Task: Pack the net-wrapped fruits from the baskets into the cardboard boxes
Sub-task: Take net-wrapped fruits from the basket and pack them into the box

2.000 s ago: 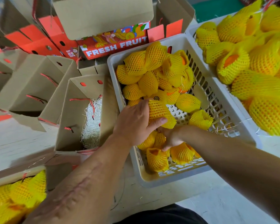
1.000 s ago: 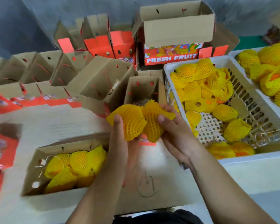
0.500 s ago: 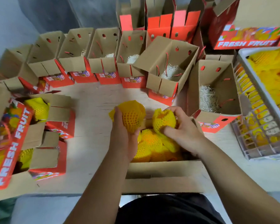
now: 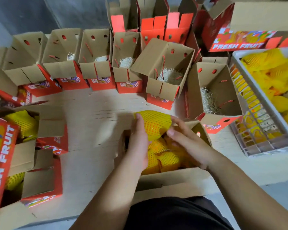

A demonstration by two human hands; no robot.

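The left hand [image 4: 136, 141] is gripping a yellow foam-net-wrapped fruit [image 4: 154, 123], thumb curled over its top, holding it just above the open brown cardboard box [image 4: 171, 178] nearest the person. The right hand [image 4: 186, 140] is lying beside that fruit with fingers relaxed, fingertips touching it (holding nothing of its own). More netted fruits [image 4: 163, 158] are sitting inside the box beneath both hands. Beyond, a row of open red-and-brown cardboard boxes [image 4: 96, 67] lined with pale shredded straw is standing, and a white slatted plastic basket [image 4: 256, 130] of yellow fruits is sitting at the right.
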